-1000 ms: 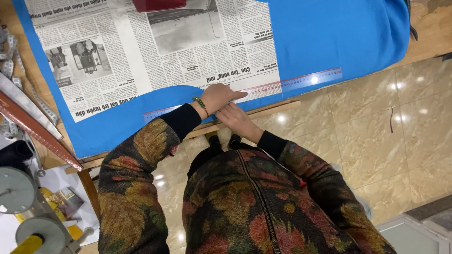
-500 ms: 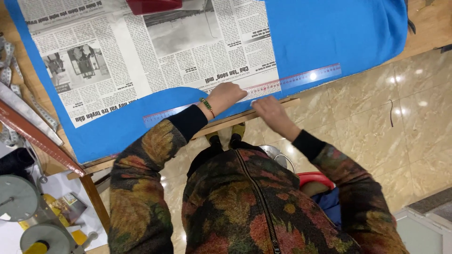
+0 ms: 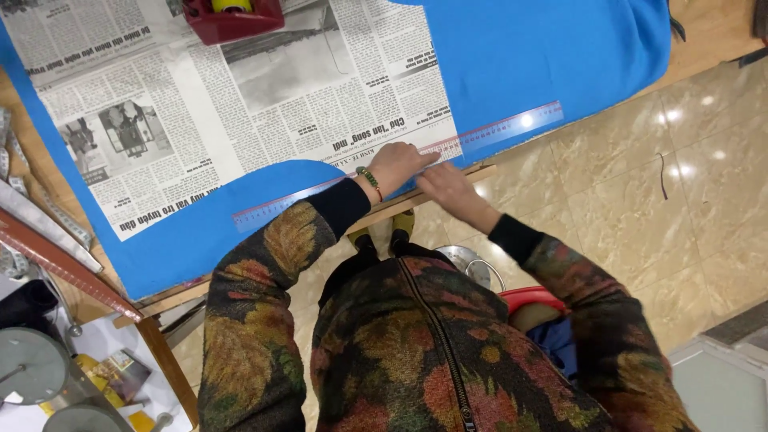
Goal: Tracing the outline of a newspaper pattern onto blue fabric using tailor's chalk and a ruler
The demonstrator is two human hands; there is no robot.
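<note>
Red tape dispenser [image 3: 232, 18] half cropped

1 ruler [image 3: 400, 170], 1 newspaper sheet [image 3: 240, 104], seemingly 1 blue cloth [image 3: 544, 56]

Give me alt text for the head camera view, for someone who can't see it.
Seen from above, a person's left hand presses a clear ruler onto blue fabric beside a newspaper pattern, the right hand at the table edge.

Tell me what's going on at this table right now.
A person in a floral zip jacket leans over blue fabric spread on a wooden table. A newspaper sheet lies on the fabric like a pattern. The left hand presses a long clear ruler along the newspaper's lower edge; the right hand rests beside it at the table edge.
</note>
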